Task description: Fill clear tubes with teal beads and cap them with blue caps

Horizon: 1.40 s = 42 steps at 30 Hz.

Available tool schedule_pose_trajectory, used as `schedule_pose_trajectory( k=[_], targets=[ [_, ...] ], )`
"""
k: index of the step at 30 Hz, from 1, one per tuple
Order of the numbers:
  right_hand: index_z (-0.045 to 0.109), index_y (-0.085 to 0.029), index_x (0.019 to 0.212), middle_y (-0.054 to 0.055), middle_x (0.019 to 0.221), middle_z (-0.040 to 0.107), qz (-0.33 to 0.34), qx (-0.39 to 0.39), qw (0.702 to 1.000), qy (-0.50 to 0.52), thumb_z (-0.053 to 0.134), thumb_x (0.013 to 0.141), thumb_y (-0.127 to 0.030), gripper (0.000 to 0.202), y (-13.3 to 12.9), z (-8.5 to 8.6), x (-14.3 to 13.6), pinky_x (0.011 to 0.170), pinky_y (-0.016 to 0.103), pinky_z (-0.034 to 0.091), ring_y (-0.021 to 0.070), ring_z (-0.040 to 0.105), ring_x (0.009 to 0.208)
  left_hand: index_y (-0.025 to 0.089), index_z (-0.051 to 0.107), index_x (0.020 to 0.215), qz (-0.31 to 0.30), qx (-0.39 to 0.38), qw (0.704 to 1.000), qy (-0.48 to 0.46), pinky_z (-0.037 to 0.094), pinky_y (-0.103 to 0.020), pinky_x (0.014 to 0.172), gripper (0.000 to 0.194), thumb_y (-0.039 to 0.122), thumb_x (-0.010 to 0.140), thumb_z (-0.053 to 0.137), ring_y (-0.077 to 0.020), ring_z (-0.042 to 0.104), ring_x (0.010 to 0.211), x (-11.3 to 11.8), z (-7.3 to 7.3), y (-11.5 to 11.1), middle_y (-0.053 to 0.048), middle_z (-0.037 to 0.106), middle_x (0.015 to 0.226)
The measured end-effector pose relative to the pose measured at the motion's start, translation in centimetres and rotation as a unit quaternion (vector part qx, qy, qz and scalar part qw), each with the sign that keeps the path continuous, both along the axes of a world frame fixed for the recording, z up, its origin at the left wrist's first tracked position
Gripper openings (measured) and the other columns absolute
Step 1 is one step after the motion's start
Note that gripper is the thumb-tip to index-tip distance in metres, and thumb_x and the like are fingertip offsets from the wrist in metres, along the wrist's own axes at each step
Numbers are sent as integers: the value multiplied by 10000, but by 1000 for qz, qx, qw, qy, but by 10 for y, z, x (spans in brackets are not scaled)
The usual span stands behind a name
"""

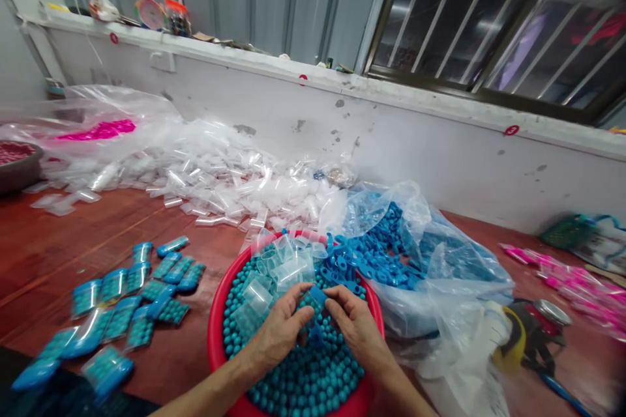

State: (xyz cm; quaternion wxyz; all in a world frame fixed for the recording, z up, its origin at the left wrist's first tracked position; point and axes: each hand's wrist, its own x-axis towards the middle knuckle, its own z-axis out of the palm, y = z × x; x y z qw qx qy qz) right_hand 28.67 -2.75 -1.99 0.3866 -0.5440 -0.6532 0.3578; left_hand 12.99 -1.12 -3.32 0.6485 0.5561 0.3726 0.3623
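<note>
Over a red basin (214, 313) of teal beads (303, 381), my left hand (286, 322) and my right hand (356, 322) meet at a small blue plastic cap (317, 295). Fingers and thumbs of both hands close on it from either side. Whether a clear case is joined to the cap is hard to make out. Just below it, another blue piece (317, 333) shows between the hands. Beyond my left hand, several clear plastic cases (288, 267) lie on the beads. More blue caps (340, 267) are heaped at the basin's far right side.
Blue-capped, bead-filled cases (115, 287) lie left of the basin on the red tabletop (205, 300). A heap of clear cases (220, 176) runs along the wall. At right are a plastic bag (454, 260) of blue caps, a yellow-and-black tool (511, 342) and pink packets (562, 277).
</note>
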Motion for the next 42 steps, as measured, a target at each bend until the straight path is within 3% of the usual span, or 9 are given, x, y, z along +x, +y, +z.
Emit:
schedule_pose_trajectory(
  k=[3,6,16,22,28,32,35,39,42],
  targets=[
    [581,-199,1037,28,838,634,-48,61,997,-10,509,806,-280,255,1,-8,1,654,272,465,170,586,742,153,376,1164,5,-7,1000,2,295,-166,354,440,322,770,472,-49,424,398,0,0,-1,39,513,669],
    [602,-224,1018,41,917,635,-23,156,985,-67,519,802,-205,232,-2,-8,6,765,312,453,187,572,857,144,359,1175,-5,-30,999,-14,269,-154,330,481,360,763,485,-51,427,381,1,0,-2,40,515,635],
    [540,-242,1134,45,869,623,89,287,933,-198,397,857,-88,348,-5,-4,8,684,304,450,166,520,774,164,335,1219,-26,-106,990,-88,217,-137,317,565,437,761,521,-41,415,361,-1,-9,-1,43,521,587],
    [522,-247,1156,41,878,630,96,318,926,-178,387,849,-72,378,-7,-5,9,668,290,459,162,533,778,170,331,1227,-34,-123,987,-100,192,-145,315,586,425,745,548,-42,392,349,0,-10,-1,47,514,572],
    [560,-240,1119,53,865,637,91,305,935,-155,401,843,-95,350,-9,-10,3,667,298,472,168,552,764,171,430,1095,12,-116,990,-76,246,-141,334,434,361,728,565,-33,292,367,1,2,-5,96,377,513],
    [572,-220,1101,51,930,646,22,176,982,-72,485,821,-167,298,-8,-9,0,733,288,485,172,592,831,175,439,1100,13,-63,997,-50,280,-152,351,418,348,733,543,-35,313,379,2,7,-5,85,413,548],
    [614,-225,1052,22,815,663,33,106,993,-50,486,828,-208,258,-7,-8,0,624,242,491,151,607,694,178,436,1133,15,-43,999,-26,298,-158,361,444,344,733,534,-37,339,383,2,6,-3,73,447,580],
    [657,-228,957,-1,657,612,51,144,981,-121,470,841,-251,221,-8,-8,5,550,226,445,136,559,580,165,437,1181,-5,-54,998,8,279,-175,351,485,352,739,508,-52,330,361,0,3,-3,65,455,545],
    [639,-220,981,3,626,571,58,177,969,-162,432,863,-259,242,-11,-9,8,533,221,423,131,535,563,181,524,1129,15,11,999,37,328,-203,415,422,327,733,524,-84,372,415,-1,5,-6,46,483,535]
  ],
)
